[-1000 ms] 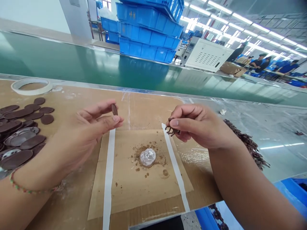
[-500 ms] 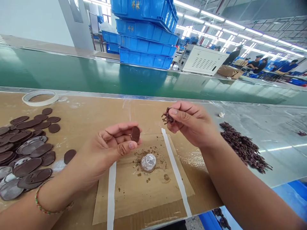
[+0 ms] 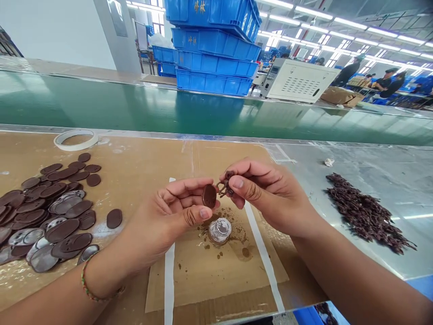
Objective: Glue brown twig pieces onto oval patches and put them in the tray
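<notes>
While the left hand (image 3: 169,216) pinches a thin, stiff-looking brown oval disc (image 3: 209,196) by its edges, the right hand (image 3: 267,194) grips a small spiky brown piece (image 3: 224,187) — light, likely fragile.

Discs (image 3: 50,212) left – clear dish (image 3: 219,230) centre on cardboard (image 3: 209,271) – twig pile (image 3: 367,212) right

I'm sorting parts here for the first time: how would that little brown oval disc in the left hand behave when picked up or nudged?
The brown oval disc is pinched lightly by its edges in the left hand, so it is probably light and stiff. Being thin and flat like the pile of discs lying on the table, it would likely slide rather than roll.
</notes>
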The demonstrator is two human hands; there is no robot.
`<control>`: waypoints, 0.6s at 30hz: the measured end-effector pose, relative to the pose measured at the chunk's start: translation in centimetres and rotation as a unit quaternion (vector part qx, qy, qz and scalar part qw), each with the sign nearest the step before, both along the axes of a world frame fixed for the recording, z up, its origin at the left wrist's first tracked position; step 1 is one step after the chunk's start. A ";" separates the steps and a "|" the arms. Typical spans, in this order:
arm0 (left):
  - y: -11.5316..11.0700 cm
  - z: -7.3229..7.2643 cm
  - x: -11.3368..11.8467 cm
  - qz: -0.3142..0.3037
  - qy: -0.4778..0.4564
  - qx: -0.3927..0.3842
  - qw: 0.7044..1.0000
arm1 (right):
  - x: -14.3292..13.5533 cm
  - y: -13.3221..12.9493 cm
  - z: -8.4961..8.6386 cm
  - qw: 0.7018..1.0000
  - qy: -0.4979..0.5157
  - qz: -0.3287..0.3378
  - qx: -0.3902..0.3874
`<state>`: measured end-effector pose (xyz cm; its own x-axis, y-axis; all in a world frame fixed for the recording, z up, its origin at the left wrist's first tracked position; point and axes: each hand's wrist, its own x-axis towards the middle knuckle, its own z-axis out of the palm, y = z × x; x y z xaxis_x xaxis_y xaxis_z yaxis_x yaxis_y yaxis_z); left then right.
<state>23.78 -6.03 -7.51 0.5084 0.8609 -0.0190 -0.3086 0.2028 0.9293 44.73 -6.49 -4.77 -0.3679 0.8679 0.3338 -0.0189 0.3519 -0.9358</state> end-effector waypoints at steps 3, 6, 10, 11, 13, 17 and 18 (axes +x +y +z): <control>0.1 -0.1 0.0 -0.008 -0.007 0.000 1.000 | -0.5 -0.3 0.4 1.000 0.004 0.000 0.013; 0.1 -0.2 -0.1 -0.013 -0.016 -0.001 1.000 | -0.8 -0.4 0.5 1.000 -0.005 0.007 0.013; -0.2 -0.2 -0.1 0.003 -0.019 -0.005 1.000 | -0.7 -0.5 0.3 0.998 -0.046 -0.003 0.042; -0.2 -0.1 -0.1 0.006 -0.021 -0.004 1.000 | -0.7 -0.6 0.3 0.996 -0.065 -0.012 0.054; -0.3 -0.1 0.0 0.010 -0.023 -0.006 1.000 | -0.6 -0.7 0.2 0.991 -0.104 -0.028 0.077; -0.1 0.0 0.2 0.014 -0.026 -0.012 0.999 | -0.5 -0.9 0.5 0.981 -0.149 -0.043 0.116; -0.1 0.0 0.2 0.014 -0.031 -0.011 0.999 | -0.5 -1.0 0.6 0.979 -0.153 -0.044 0.126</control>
